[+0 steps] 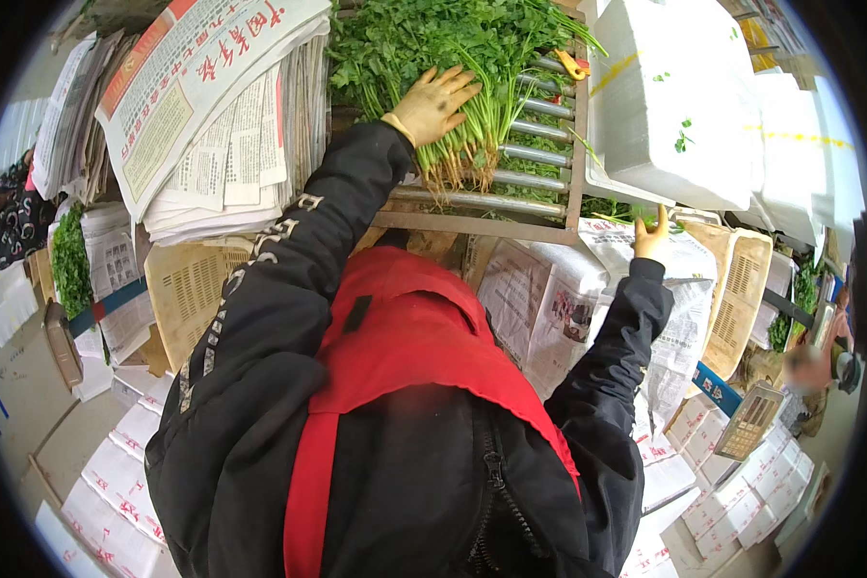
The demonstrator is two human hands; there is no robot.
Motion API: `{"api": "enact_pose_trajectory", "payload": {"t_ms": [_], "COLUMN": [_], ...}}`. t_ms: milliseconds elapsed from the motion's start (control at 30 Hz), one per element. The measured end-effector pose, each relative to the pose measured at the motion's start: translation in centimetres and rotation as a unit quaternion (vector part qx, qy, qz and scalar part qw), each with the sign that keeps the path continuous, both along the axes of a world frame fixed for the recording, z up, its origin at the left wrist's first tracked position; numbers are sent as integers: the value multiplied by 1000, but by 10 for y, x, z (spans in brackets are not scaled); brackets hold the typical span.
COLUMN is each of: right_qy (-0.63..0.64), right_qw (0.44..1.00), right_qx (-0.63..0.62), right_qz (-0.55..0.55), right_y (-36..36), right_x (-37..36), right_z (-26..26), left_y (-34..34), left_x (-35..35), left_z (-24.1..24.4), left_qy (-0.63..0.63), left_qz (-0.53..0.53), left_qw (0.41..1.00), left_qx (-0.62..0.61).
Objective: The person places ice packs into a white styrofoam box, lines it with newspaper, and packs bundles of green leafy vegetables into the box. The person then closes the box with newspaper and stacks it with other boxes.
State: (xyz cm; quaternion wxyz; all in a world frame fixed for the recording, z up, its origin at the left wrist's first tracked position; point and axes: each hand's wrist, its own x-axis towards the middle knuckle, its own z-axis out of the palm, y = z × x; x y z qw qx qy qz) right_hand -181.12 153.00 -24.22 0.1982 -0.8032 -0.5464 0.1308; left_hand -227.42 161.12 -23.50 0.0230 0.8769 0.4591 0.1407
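Observation:
My left hand (435, 106), in a pale yellow glove, lies with fingers apart on a bunch of leafy green herbs (477, 97) that looks like coriander. Thin stems and brown roots point towards me. Beneath the bunch is a rack of metal rollers (527, 177) in a rusty frame, with loose greens showing between the rollers. My right hand (652, 237), gloved too, is right of the rack over a crate lined with newspaper (683, 253). A few green sprigs (614, 215) are at its fingers; whether it grips any cannot be told.
A tall stack of newspapers (224, 152) stands left of the rack. White foam boxes (675, 108) rise at the right. A yellow-handled tool (572, 65) lies at the rack's right edge. Plastic crates (188, 289) flank me. White printed cartons (115, 469) stand behind; a person (813, 368) is far right.

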Motion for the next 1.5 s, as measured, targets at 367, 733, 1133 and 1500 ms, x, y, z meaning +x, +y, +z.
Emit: {"api": "enact_pose_trajectory", "payload": {"t_ms": [367,733,1133,1500], "right_qy": [-37,464,30,152], "right_qw": [956,872,966,984], "right_qx": [-264,-40,-196,-84], "right_qz": [123,-151,164,45], "right_y": [160,84,126,153], "right_x": [-234,-24,-256,-228], "right_z": [-51,-49,2,-50], "left_y": [19,7,-25,-26], "left_x": [60,62,29,41], "left_z": [1,11,19,19], "left_qy": [40,1,-30,-69], "left_qz": [-64,-67,-48,17], "left_qw": [997,998,998,997], "left_qx": [-7,13,-27,8]}}
